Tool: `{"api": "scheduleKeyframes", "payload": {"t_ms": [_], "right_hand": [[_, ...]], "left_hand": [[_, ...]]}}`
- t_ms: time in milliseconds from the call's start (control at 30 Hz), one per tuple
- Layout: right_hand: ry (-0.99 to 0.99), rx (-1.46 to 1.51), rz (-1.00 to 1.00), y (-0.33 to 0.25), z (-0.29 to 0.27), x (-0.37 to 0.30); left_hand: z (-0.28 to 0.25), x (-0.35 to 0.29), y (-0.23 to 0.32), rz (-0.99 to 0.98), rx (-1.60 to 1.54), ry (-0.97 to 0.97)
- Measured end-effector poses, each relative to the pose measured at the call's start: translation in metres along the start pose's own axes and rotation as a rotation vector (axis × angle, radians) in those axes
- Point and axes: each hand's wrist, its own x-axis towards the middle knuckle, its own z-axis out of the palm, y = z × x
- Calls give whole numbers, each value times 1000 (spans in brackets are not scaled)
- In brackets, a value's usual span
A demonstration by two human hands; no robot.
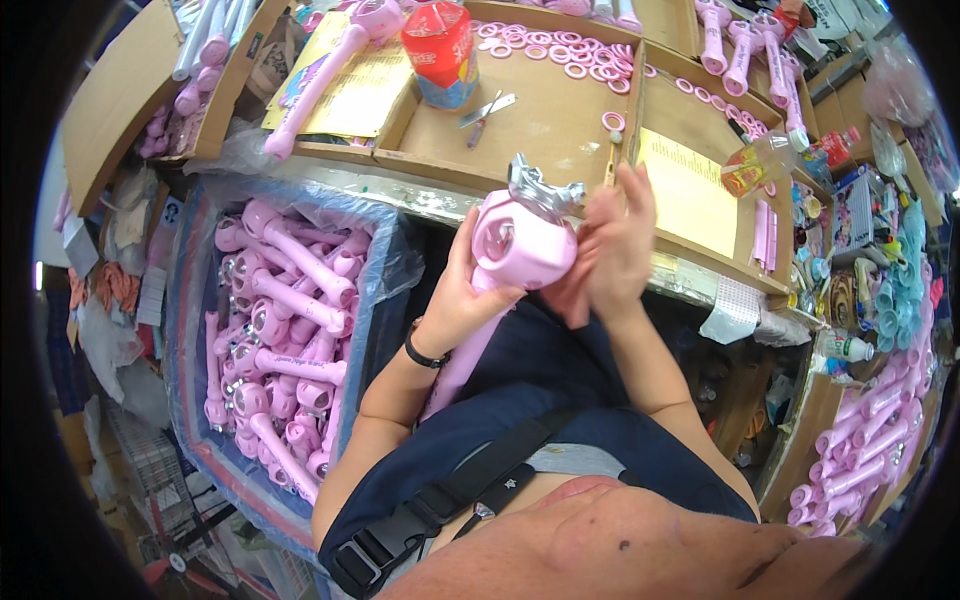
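Note:
My left hand [462, 305] is wrapped round a pink plastic toy wand [540, 250] just below its round head. The head has a ring-shaped opening, and a silvery crown-shaped piece [543, 190] sits on top of it. The wand's handle slants down towards my lap, partly behind my left wrist. Close beside the head's right side is my right hand [618, 245], with its fingers stretched up and apart and somewhat blurred. Nothing shows between those fingers. Whether the palm touches the wand I cannot tell.
A plastic-lined bin [375, 290] on the left is heaped with pink wands. Ahead, a cardboard tray [545, 125] holds pink rings [577, 70], a blade-like tool [487, 112] and a red cup [440, 55]. Bottles [760, 165] and yellow paper [685, 190] lie right. More wands [865, 450] fill a box.

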Motion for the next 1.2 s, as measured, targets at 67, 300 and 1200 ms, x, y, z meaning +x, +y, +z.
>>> {"api": "scheduleKeyframes", "payload": {"t_ms": [67,300,1200], "right_hand": [[231,399,235,9,-2,19],[399,62,-480,57,25,121],[-572,-192,497,-11,12,-114]], "left_hand": [[-1,-5,6,128,208,26],[-1,-15,16,452,685,283],[10,32,-13,92,-448,203]]}}
